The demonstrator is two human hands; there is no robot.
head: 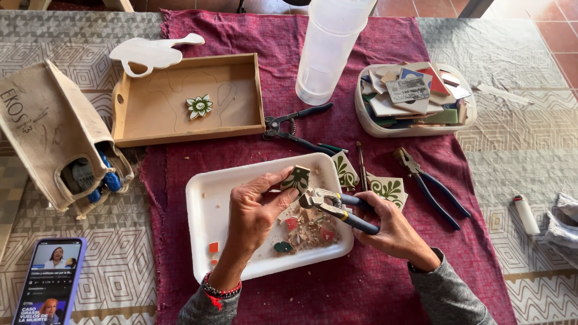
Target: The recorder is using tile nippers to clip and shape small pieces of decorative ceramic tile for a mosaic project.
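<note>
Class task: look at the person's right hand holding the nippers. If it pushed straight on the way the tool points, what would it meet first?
The right hand points the nippers up-left. Their jaws are already at the tile piece held by the left hand, so that piece comes first, probably; depth is hard to judge from above.

You are working in bright, even daylight that is coming from the upper right, so shadows are falling softly toward the lower left. Your left hand (256, 210) is casting a faint shadow onto the white tray (208, 201), which is showing nearly overexposed along its rim. The clear plastic cup (328, 51) is catching a mild sheen. The phone screen (49, 283) is glowing without glare. Focus is staying sharp at the centre, while the patterned tablecloth (512, 150) is bending slightly toward the frame's edges from the wide lens. No motion blur is showing.
</note>
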